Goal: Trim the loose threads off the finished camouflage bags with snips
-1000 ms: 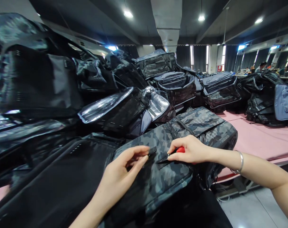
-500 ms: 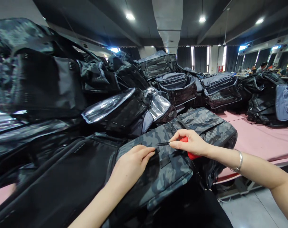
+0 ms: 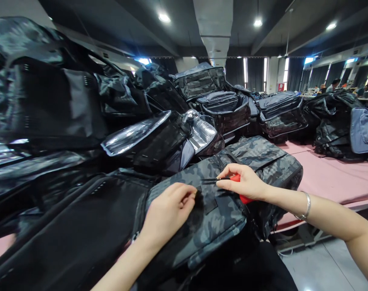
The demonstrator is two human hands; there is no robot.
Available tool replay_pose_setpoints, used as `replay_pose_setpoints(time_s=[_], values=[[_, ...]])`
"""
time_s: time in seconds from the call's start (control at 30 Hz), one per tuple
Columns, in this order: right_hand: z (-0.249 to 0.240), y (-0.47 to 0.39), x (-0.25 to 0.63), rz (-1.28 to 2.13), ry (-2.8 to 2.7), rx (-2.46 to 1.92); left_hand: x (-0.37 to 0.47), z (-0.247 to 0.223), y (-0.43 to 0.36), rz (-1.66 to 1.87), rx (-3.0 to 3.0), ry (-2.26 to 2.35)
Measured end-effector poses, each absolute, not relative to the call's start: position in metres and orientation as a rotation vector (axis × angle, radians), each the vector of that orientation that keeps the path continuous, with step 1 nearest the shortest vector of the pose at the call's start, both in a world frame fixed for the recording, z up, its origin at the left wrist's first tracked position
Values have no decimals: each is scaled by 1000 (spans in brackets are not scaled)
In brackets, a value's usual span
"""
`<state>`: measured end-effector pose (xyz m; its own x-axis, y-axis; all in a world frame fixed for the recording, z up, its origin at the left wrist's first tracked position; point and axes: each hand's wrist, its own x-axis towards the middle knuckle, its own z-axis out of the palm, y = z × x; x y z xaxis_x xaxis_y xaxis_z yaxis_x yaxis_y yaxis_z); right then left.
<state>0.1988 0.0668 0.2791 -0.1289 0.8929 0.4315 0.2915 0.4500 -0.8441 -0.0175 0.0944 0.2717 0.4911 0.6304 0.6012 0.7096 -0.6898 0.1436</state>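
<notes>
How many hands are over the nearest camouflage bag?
2: the left hand, over the left part of the camouflage bag, and the right hand, farther right, gripping red-handled scissors.

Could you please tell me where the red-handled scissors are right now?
In the head view, the red-handled scissors are in the right hand, above the camouflage bag, blades pointing towards the left hand.

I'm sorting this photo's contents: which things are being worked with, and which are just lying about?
In use:
- red-handled scissors, in the right hand
- camouflage bag, under the left hand

Apparently lying about:
- silver-lined bag
- grey-flapped bag, far right
</notes>
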Motion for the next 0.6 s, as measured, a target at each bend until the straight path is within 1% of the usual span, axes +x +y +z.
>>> replay_pose_setpoints(time_s=[0.07,0.13,0.33,0.6], values=[[281,64,198,647,-1708,-1100,-24,273,96,-1155,-2676,-1349],[286,61,196,540,-1780,-1159,-27,272,97,-1248,-2709,-1474],[302,64,187,238,-2132,-1332,-22,268,92,-1329,-2691,-1506],[299,73,174,72,-2258,-1454,-26,266,89,-1406,-2666,-1505]])
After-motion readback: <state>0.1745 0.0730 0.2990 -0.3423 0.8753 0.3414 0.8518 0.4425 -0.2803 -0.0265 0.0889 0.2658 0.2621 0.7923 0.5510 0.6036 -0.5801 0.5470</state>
